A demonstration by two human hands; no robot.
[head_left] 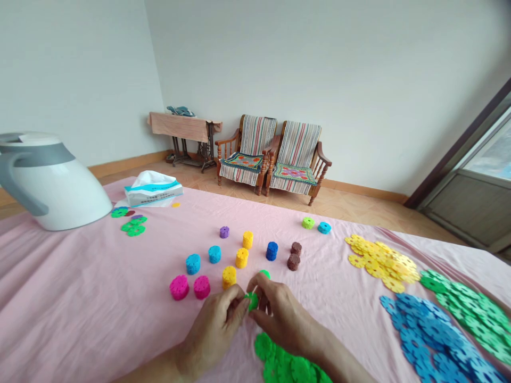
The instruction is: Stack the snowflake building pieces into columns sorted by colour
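Both my hands meet low in the middle of the pink cloth [80, 298]. My left hand [217, 327] and my right hand [279, 314] pinch a small green stack of snowflake discs [252, 301] between their fingertips. Right below my wrists lies a pile of loose green discs [285, 361]. Just beyond my fingers stand short stacks of discs: two pink [179, 287], three yellow [229, 276], two light blue [193, 263], one dark blue [272, 250], two brown [294, 261], one purple [224, 232], and another green one [264, 274].
Loose piles lie at the right: yellow [383, 260], blue [431, 335], green [471, 308]. A white kettle [48, 181] and a tissue pack [153, 189] sit far left, with green discs [133, 226] near them. Two wooden chairs [271, 159] stand by the wall.
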